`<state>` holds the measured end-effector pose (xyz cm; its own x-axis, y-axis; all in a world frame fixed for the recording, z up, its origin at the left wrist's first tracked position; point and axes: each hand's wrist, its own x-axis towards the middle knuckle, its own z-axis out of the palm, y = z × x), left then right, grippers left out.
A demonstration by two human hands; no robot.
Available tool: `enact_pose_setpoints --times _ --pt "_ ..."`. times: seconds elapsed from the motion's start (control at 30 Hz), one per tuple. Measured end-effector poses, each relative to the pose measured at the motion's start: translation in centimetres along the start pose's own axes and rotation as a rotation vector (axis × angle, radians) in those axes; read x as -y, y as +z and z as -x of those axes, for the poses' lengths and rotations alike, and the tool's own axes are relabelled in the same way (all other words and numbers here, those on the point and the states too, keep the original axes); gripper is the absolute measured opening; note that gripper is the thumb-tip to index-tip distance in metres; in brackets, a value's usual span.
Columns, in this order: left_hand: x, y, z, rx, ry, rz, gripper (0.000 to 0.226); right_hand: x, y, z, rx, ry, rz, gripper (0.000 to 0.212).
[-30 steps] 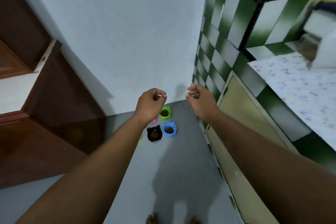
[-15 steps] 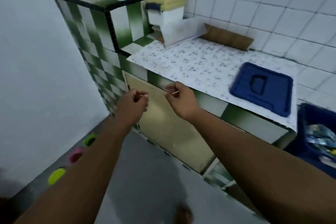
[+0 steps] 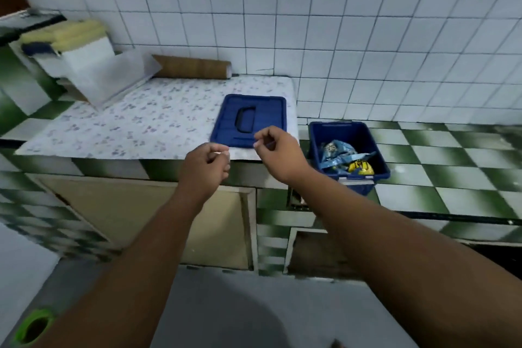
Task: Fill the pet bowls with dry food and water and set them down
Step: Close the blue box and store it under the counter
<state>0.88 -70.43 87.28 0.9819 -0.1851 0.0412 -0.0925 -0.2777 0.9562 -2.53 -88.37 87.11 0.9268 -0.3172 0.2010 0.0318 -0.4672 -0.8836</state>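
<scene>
My left hand (image 3: pixel 207 165) and my right hand (image 3: pixel 278 151) are raised side by side in front of the counter edge. Both have their fingers curled toward the thumb, and I see nothing in either. Just beyond them a blue lid (image 3: pixel 265 110) with a dark handle lies flat on the flower-patterned counter cover (image 3: pixel 135 124). To the right stands an open blue bin (image 3: pixel 367 135) holding blue and yellow bags (image 3: pixel 343 159). A green pet bowl (image 3: pixel 34 326) with dark food in it sits on the grey floor at the bottom left, partly behind my left forearm.
White and yellow containers (image 3: pixel 70 48) stand at the counter's back left, with a brown roll (image 3: pixel 192 68) along the white tiled wall. A beige cabinet door (image 3: pixel 135 215) is below the counter. A green-and-white checked surface (image 3: pixel 452 167) extends right of the bin.
The view has swung right, from the bowls on the floor by the wall to the counter, lid and bin. Both hands kept their curled pose and stayed together.
</scene>
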Motion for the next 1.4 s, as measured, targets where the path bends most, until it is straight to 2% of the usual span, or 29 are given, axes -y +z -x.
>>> enact_pose_setpoints --times 0.23,0.43,0.57,0.73,0.97,1.1,1.2,1.3,1.33,1.4 --pt "-3.6 11.5 -2.2 0.07 0.009 0.048 0.009 -5.9 -10.0 -5.7 -0.059 0.018 0.029 0.008" --pt "-5.1 20.4 -3.8 -0.105 -0.08 0.11 0.009 -10.4 -16.9 -11.5 0.037 -0.012 0.042 0.011" --pt "-5.5 22.7 -3.6 -0.236 -0.172 0.093 0.01 -11.9 -18.8 -14.0 0.133 -0.026 0.02 0.012" --pt "-5.0 22.2 -4.7 -0.441 -0.311 0.053 0.021 -11.6 -17.3 -17.0 0.253 -0.06 0.027 0.009" --pt "-4.4 20.4 -5.5 -0.652 -0.409 0.07 0.015 -12.1 -13.9 -20.5 0.367 -0.118 0.099 0.009" --pt "-3.2 18.8 -5.7 -0.757 -0.445 0.118 0.039 -11.3 -10.9 -23.5 0.367 -0.141 0.139 0.02" --pt "-2.4 17.4 -6.1 -0.769 -0.477 0.141 0.037 -10.5 -8.6 -25.5 0.377 -0.126 0.184 0.029" --pt "-2.1 16.5 -6.5 -0.718 -0.534 0.213 0.067 -9.6 -6.3 -27.5 0.437 -0.12 0.285 0.05" --pt "-2.0 16.1 -6.7 -0.7 -0.54 0.233 0.067 -9.2 -5.5 -28.2 0.465 -0.122 0.33 0.057" --pt "-2.0 15.5 -7.1 -0.672 -0.54 0.261 0.048 -8.7 -4.0 -29.3 0.521 -0.13 0.427 0.065"
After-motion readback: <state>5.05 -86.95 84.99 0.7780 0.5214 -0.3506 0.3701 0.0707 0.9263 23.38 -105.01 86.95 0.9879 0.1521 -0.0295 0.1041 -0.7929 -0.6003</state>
